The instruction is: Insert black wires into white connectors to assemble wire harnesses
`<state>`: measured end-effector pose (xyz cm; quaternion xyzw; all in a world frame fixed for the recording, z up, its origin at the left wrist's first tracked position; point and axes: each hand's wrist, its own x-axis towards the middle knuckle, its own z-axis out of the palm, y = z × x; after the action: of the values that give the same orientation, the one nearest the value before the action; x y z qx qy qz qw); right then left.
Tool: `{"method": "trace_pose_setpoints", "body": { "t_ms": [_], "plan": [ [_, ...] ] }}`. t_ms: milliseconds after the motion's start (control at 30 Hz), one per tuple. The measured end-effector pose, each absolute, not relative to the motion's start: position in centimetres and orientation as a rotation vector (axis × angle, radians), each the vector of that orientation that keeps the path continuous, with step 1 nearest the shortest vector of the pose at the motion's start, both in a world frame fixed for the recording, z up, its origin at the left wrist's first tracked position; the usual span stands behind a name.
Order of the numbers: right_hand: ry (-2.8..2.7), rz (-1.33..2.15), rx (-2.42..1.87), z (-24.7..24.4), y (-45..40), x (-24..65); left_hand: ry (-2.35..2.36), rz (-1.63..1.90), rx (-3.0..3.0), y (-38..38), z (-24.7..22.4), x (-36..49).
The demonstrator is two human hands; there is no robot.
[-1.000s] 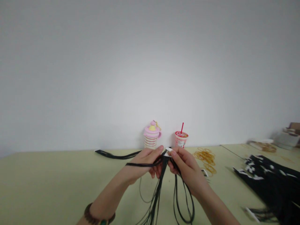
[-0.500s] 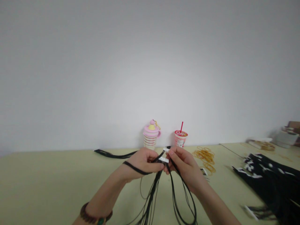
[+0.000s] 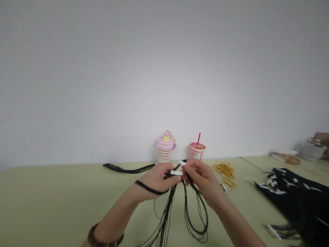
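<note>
Both hands up over the table (image 3: 64,199), close together, sorting or lining up white-ended black cords (image 3: 168,209), as I judge it. Left hand (image 3: 154,180): grasping, one white end (image 3: 176,173) pinched at the thumb tip, a cord strand slung across the back of the hand. Right hand (image 3: 205,180): grasping, second white end (image 3: 182,163) between thumb and fingers, just beyond the left's piece. Cords hang below the left fingers; loops drop below the right.

Any move from here calls for a firm pinch on each end and slack strands kept from snagging.

Pose: forearms angle inward from below, wrists low, thumbs facing. Fingers under the ends partly hidden. Rubber bands (image 3: 223,169) beyond the right hand, to its right; loose black bundle (image 3: 128,171) beyond the left wrist.
</note>
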<state>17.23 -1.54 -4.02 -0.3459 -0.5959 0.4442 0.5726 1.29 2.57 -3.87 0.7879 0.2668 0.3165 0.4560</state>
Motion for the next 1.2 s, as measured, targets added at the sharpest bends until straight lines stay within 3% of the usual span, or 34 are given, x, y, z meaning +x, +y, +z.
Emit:
{"method": "trace_pose_setpoints", "body": {
  "t_ms": [533, 967, 1200],
  "plan": [
    [-1.487, 1.106, -0.916, -3.6, -2.1, 17.7, 0.659, 0.842, 1.852, 2.7, -2.7, 0.2],
    [-1.503, 1.153, -0.957, -3.6, -2.2, 17.6, 0.701, 0.589, 1.756, 1.8, -1.9, 0.3],
    [-1.509, 1.117, -0.986, -3.8, -2.1, 17.5, 0.746, 0.779, 1.736, 2.0, -2.1, 0.3]
  ]
}}
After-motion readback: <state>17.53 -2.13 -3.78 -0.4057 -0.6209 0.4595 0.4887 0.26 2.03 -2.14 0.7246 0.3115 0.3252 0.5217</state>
